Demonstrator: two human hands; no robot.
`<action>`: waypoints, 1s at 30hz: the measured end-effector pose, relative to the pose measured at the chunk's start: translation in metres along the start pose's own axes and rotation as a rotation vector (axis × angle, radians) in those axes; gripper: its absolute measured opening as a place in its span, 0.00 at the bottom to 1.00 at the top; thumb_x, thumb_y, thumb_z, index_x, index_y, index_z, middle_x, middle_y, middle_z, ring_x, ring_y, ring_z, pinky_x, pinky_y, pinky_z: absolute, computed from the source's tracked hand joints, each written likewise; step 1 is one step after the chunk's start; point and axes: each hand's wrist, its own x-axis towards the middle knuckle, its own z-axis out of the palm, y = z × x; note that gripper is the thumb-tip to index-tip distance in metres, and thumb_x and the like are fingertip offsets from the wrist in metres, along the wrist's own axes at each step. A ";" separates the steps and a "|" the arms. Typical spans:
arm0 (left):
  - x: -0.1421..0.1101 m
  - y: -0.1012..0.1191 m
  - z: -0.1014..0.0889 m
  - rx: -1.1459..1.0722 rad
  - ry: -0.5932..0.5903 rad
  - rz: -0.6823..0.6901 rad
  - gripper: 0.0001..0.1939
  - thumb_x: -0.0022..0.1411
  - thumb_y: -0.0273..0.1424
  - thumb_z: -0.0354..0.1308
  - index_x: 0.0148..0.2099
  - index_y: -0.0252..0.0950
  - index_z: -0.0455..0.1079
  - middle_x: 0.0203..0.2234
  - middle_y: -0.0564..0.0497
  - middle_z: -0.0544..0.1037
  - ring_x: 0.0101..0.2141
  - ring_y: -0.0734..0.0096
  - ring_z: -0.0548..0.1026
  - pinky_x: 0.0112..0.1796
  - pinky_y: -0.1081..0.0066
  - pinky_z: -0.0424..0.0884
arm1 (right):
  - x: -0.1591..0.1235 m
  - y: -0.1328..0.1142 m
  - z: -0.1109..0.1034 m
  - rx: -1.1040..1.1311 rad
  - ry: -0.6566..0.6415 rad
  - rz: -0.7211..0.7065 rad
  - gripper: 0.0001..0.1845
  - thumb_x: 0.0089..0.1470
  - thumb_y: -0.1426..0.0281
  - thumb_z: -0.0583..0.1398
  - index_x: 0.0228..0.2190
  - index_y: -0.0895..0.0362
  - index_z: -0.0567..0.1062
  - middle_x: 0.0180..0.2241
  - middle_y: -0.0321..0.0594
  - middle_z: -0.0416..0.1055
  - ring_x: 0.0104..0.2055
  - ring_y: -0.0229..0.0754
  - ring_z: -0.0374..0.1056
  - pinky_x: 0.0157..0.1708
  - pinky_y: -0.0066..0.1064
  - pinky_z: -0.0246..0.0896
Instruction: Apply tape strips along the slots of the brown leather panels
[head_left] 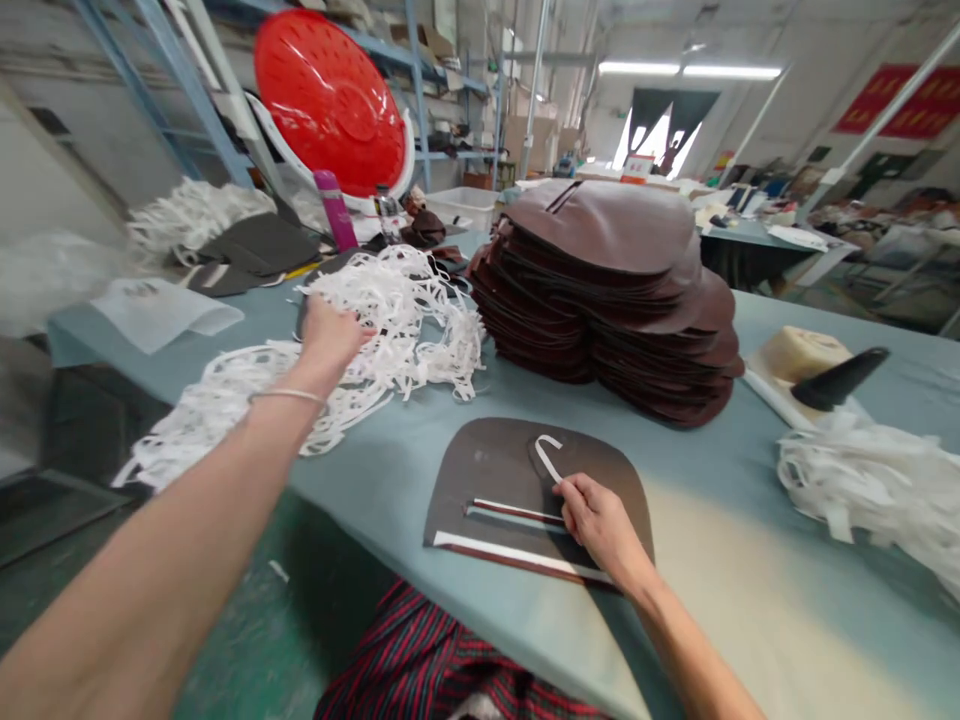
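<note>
My right hand (600,520) pinches a thin white strip (549,460) whose free end curls into a hook. It is over a dark grey rounded panel (517,460) lying flat near the table's front edge. The panel has a long narrow slot with a white and brown edge, and a white band (517,556) runs along its near side. My left hand (331,330) reaches into a tangled pile of white strips (405,310) on the left; its fingers are mostly hidden there.
A tall stack of brown leather-like panels (600,290) stands behind the grey panel. On the right are a yellowish block (806,352), a black tapered object (840,380) and more white strips (870,480). A purple bottle (335,210) and a red basin (330,100) stand at back left.
</note>
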 end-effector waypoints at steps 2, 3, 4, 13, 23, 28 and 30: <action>-0.006 0.008 0.008 -0.101 -0.026 -0.052 0.15 0.70 0.26 0.38 0.53 0.21 0.57 0.41 0.38 0.74 0.37 0.72 0.74 0.40 0.67 0.72 | -0.003 0.001 0.002 -0.062 0.004 0.015 0.16 0.61 0.59 0.49 0.30 0.54 0.70 0.18 0.31 0.67 0.21 0.36 0.61 0.26 0.27 0.52; -0.019 0.012 0.017 -0.143 -0.062 -0.067 0.16 0.70 0.28 0.39 0.52 0.21 0.59 0.41 0.38 0.75 0.35 0.72 0.75 0.39 0.67 0.72 | -0.004 0.000 0.004 -0.103 0.005 0.017 0.16 0.61 0.60 0.49 0.29 0.53 0.70 0.19 0.31 0.69 0.22 0.37 0.63 0.27 0.27 0.53; -0.038 0.017 0.029 -0.186 -0.123 -0.053 0.18 0.69 0.31 0.40 0.51 0.23 0.62 0.40 0.39 0.76 0.34 0.71 0.76 0.38 0.68 0.73 | -0.004 -0.001 0.006 -0.143 0.002 0.015 0.16 0.61 0.60 0.49 0.27 0.53 0.70 0.20 0.32 0.71 0.24 0.37 0.64 0.29 0.27 0.53; -0.185 0.043 0.097 -0.034 -0.780 0.741 0.12 0.68 0.37 0.47 0.42 0.39 0.70 0.37 0.52 0.77 0.40 0.66 0.72 0.48 0.63 0.61 | -0.010 -0.017 0.017 -0.086 -0.157 -0.180 0.20 0.63 0.62 0.49 0.22 0.55 0.69 0.18 0.30 0.66 0.22 0.33 0.60 0.28 0.25 0.52; -0.190 0.000 0.041 -0.104 -0.927 0.378 0.14 0.68 0.36 0.44 0.40 0.38 0.69 0.35 0.54 0.75 0.37 0.71 0.71 0.40 0.73 0.62 | -0.055 -0.004 -0.029 -0.283 -0.180 -0.060 0.15 0.63 0.62 0.48 0.30 0.54 0.70 0.21 0.30 0.64 0.23 0.35 0.58 0.26 0.26 0.51; -0.202 -0.015 0.033 0.086 -0.774 0.204 0.11 0.63 0.38 0.51 0.32 0.38 0.68 0.23 0.57 0.71 0.27 0.72 0.69 0.31 0.73 0.59 | -0.076 0.011 -0.020 -0.451 -0.037 0.063 0.17 0.61 0.57 0.50 0.29 0.54 0.68 0.20 0.33 0.66 0.23 0.39 0.62 0.28 0.29 0.52; -0.204 -0.019 0.030 0.092 -0.733 0.178 0.11 0.63 0.36 0.50 0.32 0.38 0.68 0.23 0.57 0.71 0.26 0.73 0.68 0.30 0.73 0.59 | -0.081 0.014 -0.020 -0.467 -0.011 0.091 0.19 0.60 0.53 0.50 0.28 0.53 0.68 0.19 0.33 0.66 0.22 0.39 0.63 0.27 0.30 0.53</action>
